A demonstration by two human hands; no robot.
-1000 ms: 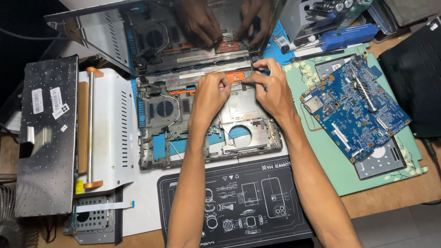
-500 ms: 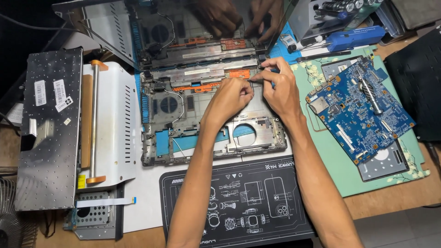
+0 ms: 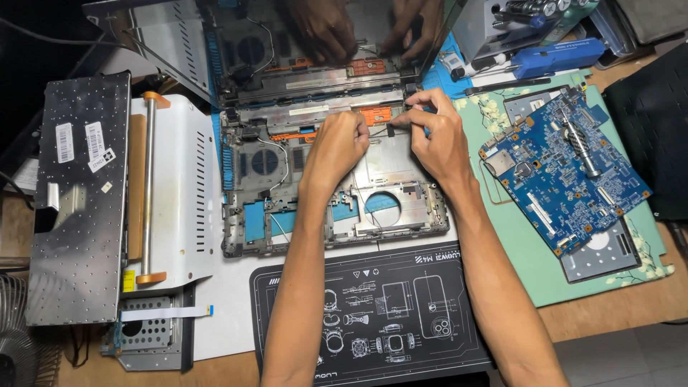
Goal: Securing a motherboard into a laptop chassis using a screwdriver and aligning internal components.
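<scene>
Fingertips of the right hand (image 3: 436,136) are pinching a thin black cable (image 3: 381,132) near the orange strip (image 3: 375,115); the left hand (image 3: 338,143) is curling closed over its other end, above the opened laptop base (image 3: 251,215), with the blue motherboard (image 3: 562,168) lying well apart on the green mat (image 3: 545,276).

White rectangular stickers (image 3: 75,142) sat on the upturned keyboard's metal back (image 3: 75,215) at far left; the laptop's dark glossy screen (image 3: 287,43) stood open at top, reflecting hands
</scene>
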